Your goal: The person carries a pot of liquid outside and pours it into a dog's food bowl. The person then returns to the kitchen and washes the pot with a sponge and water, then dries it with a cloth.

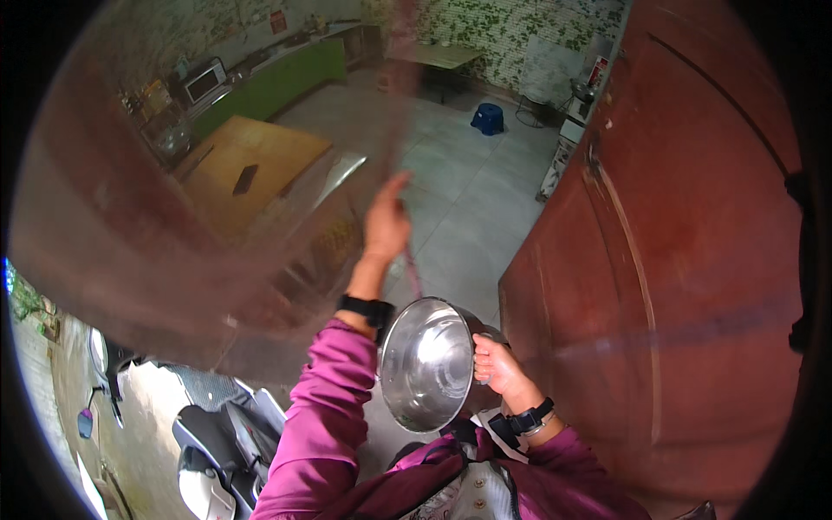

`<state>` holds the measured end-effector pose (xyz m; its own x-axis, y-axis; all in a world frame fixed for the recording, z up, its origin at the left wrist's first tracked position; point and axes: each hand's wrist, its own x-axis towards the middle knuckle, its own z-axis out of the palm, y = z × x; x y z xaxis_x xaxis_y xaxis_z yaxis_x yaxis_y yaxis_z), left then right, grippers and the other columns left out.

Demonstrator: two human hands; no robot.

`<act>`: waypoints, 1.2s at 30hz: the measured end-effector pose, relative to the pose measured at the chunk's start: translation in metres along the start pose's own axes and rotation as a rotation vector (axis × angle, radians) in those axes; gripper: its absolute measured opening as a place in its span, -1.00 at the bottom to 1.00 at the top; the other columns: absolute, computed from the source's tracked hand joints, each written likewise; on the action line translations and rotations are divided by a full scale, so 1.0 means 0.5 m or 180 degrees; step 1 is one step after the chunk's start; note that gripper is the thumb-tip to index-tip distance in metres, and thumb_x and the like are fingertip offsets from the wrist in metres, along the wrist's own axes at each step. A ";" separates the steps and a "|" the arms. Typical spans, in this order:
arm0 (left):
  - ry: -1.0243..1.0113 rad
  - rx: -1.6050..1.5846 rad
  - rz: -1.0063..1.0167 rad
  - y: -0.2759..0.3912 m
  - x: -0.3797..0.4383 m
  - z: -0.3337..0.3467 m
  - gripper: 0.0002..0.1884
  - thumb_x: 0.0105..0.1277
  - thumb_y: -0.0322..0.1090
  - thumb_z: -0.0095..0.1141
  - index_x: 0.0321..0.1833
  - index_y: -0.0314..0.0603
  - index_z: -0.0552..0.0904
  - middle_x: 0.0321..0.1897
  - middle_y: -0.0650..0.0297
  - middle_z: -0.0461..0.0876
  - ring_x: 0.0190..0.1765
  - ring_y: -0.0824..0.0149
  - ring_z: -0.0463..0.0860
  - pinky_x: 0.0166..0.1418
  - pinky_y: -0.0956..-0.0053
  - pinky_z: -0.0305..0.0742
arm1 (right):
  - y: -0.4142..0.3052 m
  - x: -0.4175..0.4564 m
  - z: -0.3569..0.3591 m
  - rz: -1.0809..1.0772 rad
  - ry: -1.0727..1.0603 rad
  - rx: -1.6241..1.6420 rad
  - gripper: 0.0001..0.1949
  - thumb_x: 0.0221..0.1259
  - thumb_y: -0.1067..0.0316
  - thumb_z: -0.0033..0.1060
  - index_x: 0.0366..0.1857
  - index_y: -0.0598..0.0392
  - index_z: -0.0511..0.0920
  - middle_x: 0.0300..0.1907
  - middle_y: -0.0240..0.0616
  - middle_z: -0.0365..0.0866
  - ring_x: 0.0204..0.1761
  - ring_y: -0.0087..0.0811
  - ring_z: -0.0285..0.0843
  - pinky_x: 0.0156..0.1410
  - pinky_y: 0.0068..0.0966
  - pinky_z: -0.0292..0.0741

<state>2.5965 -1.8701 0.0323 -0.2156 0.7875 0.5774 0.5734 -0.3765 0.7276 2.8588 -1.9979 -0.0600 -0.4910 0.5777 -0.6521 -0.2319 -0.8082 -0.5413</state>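
Note:
My right hand [499,367] grips the side handle of a stainless steel pot [426,364]. The pot is tilted so its shiny inside faces up at me, and it looks empty. My left hand [388,224] reaches forward at the edge of a translucent door curtain [292,253], which hangs across the left part of the doorway. Its fingers point away from me, partly spread; whether they touch the curtain edge is not plain. To the right of the pot stands a red-brown door leaf [682,260], swung inward.
Through the doorway lie a tiled floor [455,175], a blue plastic stool [487,119] and a far table [445,55]. Behind the curtain are a wooden table [253,156], a microwave [205,81] and green cabinets [279,81]. A scooter [221,429] stands at lower left.

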 end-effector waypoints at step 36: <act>-0.1174 -0.2805 0.1427 -0.436 1.460 0.295 -0.97 0.12 -0.25 0.22 -0.38 0.13 0.65 -0.36 0.38 0.49 -0.42 0.45 0.35 -0.43 0.58 0.26 | -1.539 1.210 -0.010 -0.1723 0.1247 0.0965 -0.55 0.33 0.07 -0.04 -0.76 -0.24 0.09 -0.83 -0.63 -0.05 -0.85 -0.67 -0.18 -0.70 -0.59 -0.16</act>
<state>2.4304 -1.1411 0.2405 0.2125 0.5325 0.8193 -0.2678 -0.7746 0.5729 2.7443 -1.0258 -0.0406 0.0812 0.8577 -0.5076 -0.6069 -0.3614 -0.7078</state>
